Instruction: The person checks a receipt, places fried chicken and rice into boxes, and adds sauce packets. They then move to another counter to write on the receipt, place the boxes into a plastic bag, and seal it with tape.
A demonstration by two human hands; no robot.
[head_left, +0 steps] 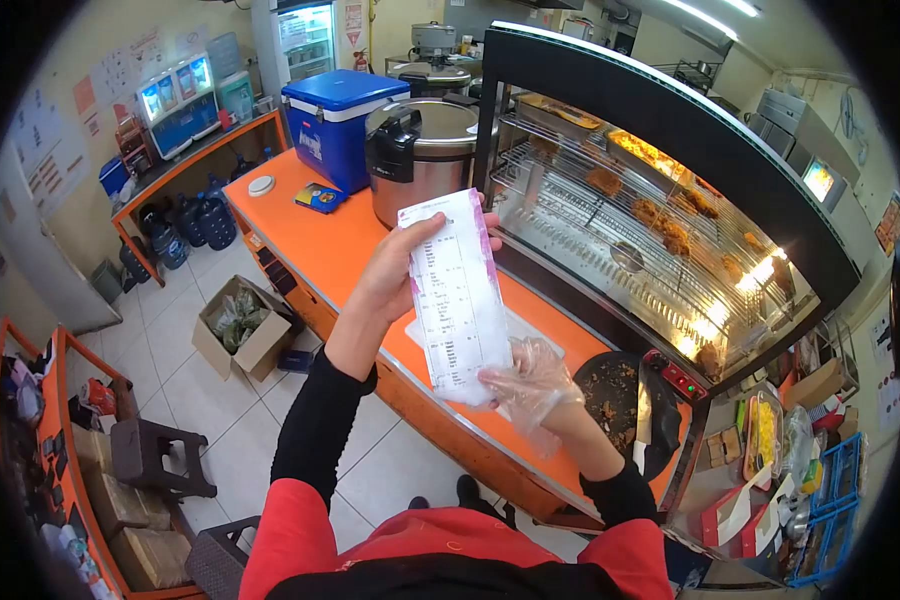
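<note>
Gloved right hand pinches the receipt by its lower edge at frame centre; left hand grasps its upper left edge. Beyond, the case fills the upper right, standing on the counter, whose front edge runs diagonally. Open floor lies lower left, beside a box.

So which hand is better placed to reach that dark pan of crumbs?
Probably the right. The right hand, in a clear glove, holds the bottom of the paper slip, beside the pan; the bare left hand holds its top, farther off.
</note>
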